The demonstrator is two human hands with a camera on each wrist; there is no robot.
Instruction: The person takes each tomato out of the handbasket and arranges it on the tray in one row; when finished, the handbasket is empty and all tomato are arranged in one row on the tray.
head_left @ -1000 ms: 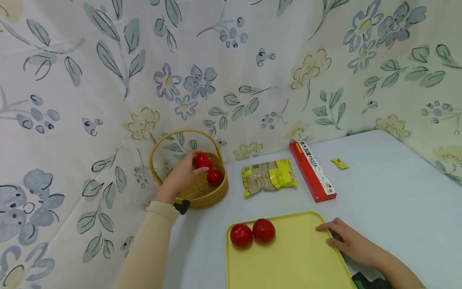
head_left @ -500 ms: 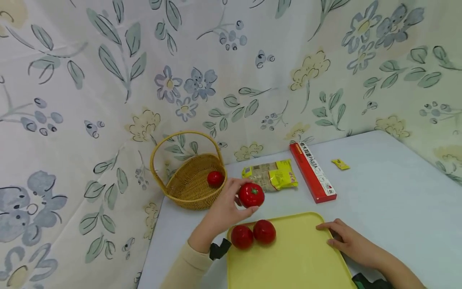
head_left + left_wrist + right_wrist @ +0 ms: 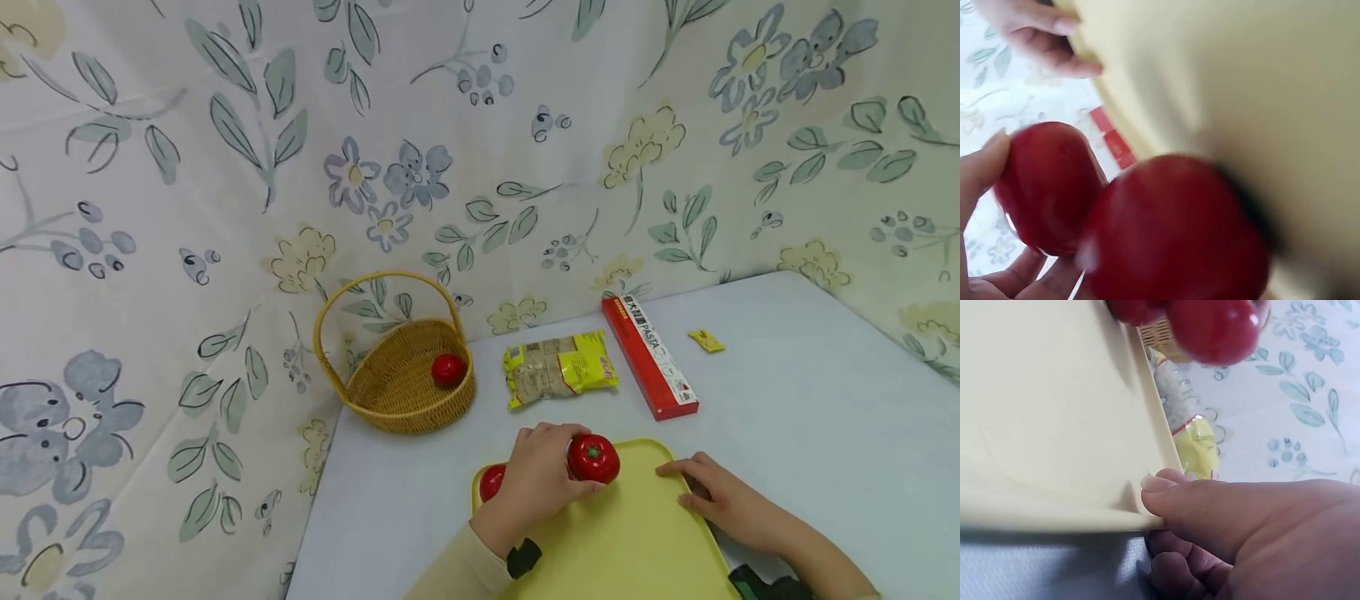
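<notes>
My left hand (image 3: pixel 542 475) grips a glossy red tomato (image 3: pixel 593 458) with a green stem top, above the far part of the yellow tray (image 3: pixel 637 533). A red round fruit (image 3: pixel 492 482) shows on the tray behind that hand; the second one is hidden there in the head view. In the left wrist view, the held tomato (image 3: pixel 1050 187) overlaps a nearer red fruit (image 3: pixel 1179 231). At the tray's right side, my right hand (image 3: pixel 731 504) pinches the rim, thumb over the edge and fingers beneath, as the right wrist view (image 3: pixel 1260 531) shows.
A wicker basket (image 3: pixel 408 417) with a tall handle stands back left, one red fruit (image 3: pixel 448 370) inside. Behind the tray lie a yellow-and-clear food bag (image 3: pixel 558 368), a red pasta box (image 3: pixel 648 357) and a small yellow packet (image 3: pixel 706 340). Floral cloth (image 3: pixel 480 167) hangs behind.
The left hand has taken the tomato out of the basket and carried it right and toward me, over the tray. The right hand has stayed at the tray's rim.
</notes>
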